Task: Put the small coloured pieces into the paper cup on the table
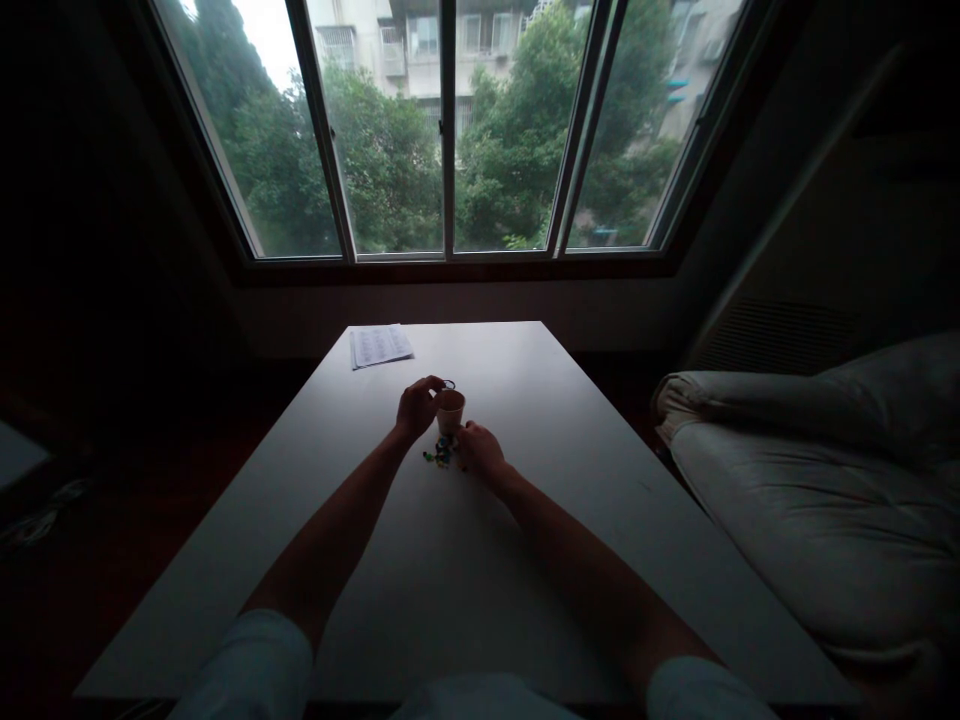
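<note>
A small brown cup (pixel 451 412), apparently paper, stands upright near the table's middle. My left hand (pixel 418 408) is closed at its left side, thumb and fingers against the cup near the rim. Beside those fingertips, behind the rim, a thin dark loop (pixel 449 384) shows; I cannot make out what it is. In front of the cup lies a little heap of small coloured pieces (pixel 441 453), green, blue and yellow among them. My right hand (pixel 481 450) is at the right of the heap, its fingers bent together by the cup's base; whatever they hold is hidden.
The white table (pixel 420 600) narrows away from me toward a wide window (pixel 450 150). Printed sheets of paper (pixel 381 345) lie at its far left corner. A pale padded seat (pixel 810 500) stands along the right side. Dark floor shows on the left.
</note>
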`<action>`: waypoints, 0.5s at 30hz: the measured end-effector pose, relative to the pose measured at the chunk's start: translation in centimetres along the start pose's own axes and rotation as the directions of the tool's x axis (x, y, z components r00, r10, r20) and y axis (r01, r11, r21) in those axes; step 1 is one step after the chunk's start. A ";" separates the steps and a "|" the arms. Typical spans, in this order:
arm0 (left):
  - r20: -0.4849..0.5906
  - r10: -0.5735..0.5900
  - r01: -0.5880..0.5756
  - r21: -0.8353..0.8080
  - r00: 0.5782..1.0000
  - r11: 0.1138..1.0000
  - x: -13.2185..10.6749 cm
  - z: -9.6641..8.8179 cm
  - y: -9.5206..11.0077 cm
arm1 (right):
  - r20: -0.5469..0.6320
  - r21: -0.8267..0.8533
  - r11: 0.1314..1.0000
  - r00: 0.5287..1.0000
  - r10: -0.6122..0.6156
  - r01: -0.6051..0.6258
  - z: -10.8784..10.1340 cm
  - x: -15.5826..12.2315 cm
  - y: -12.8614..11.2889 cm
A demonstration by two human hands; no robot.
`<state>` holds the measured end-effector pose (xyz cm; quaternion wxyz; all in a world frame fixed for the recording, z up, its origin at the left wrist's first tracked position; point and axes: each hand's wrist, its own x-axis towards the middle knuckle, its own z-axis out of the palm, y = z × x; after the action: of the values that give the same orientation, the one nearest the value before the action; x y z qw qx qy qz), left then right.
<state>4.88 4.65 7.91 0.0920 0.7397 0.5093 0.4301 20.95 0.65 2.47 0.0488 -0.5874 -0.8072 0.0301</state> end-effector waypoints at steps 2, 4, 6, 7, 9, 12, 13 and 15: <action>-0.012 -0.004 0.004 0.017 1.000 1.000 0.0 0.3 -0.4 | -0.007 0.014 1.000 1.000 0.002 -0.002 0.0 0.0 0.0; -0.044 -0.010 0.011 0.041 0.999 0.999 -0.3 0.7 -0.7 | -0.017 0.038 0.999 1.000 0.004 -0.003 0.1 0.0 0.1; -0.067 -0.023 0.027 0.058 0.997 0.998 -0.7 0.9 -1.0 | -0.030 0.065 0.998 1.000 0.010 -0.008 0.1 0.0 0.1; -0.071 -0.032 0.037 0.062 0.997 0.997 -0.8 1.0 -1.2 | -0.034 0.075 0.997 0.999 0.010 -0.008 0.2 0.0 0.1; -0.067 -0.049 0.054 0.063 0.997 0.997 -1.1 1.0 -1.4 | -0.036 0.086 0.996 0.999 0.014 -0.010 0.3 0.1 0.1; -0.062 -0.058 0.062 0.055 0.996 0.997 -1.6 0.9 -1.7 | -0.040 0.086 0.996 0.999 0.023 -0.019 0.4 0.2 0.1; -0.063 -0.057 0.060 0.053 0.996 0.997 -2.0 0.9 -1.9 | -0.043 0.085 0.996 0.999 0.025 -0.021 0.5 0.3 0.1; -0.068 -0.061 0.065 0.053 0.996 0.997 -3.1 0.8 -2.5 | -0.052 0.083 0.996 0.999 0.015 -0.011 0.5 0.3 0.2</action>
<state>3.43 3.45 4.31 0.0683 0.7108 0.5468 0.4372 21.01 1.03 2.00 0.0942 -0.5908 -0.7999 0.0483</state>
